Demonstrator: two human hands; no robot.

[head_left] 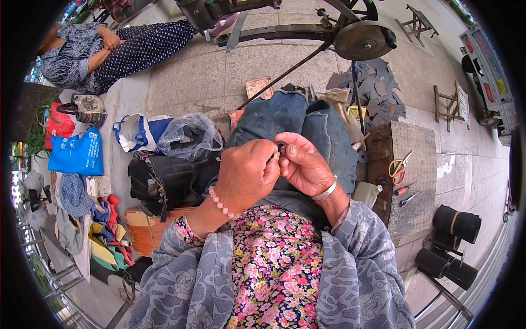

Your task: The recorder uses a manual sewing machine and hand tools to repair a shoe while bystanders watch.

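My two hands meet in front of my chest, above a worn denim cloth (272, 118) spread over my lap. Between the thumb and fingers of my right hand (309, 165) is a small dark piece (282, 147), too small to name. My left hand (246, 169) is closed in a pinch right beside it, knuckles up. A dark bit shows at its fingertips, but I cannot make out what it holds. To the right, a wooden box (413, 159) bears scissors (400, 168) with orange-red handles, a red-handled tool (404, 188) and small snips (409, 199).
Ahead stands a dark metal machine with a handwheel (364, 41); grey scraps (378, 90) lie under it. At left are a black bag (164, 183), a clear plastic bag (192, 137) and a blue bag (76, 153). A seated person (109, 52) is at upper left. Black rolls (456, 223) stand right.
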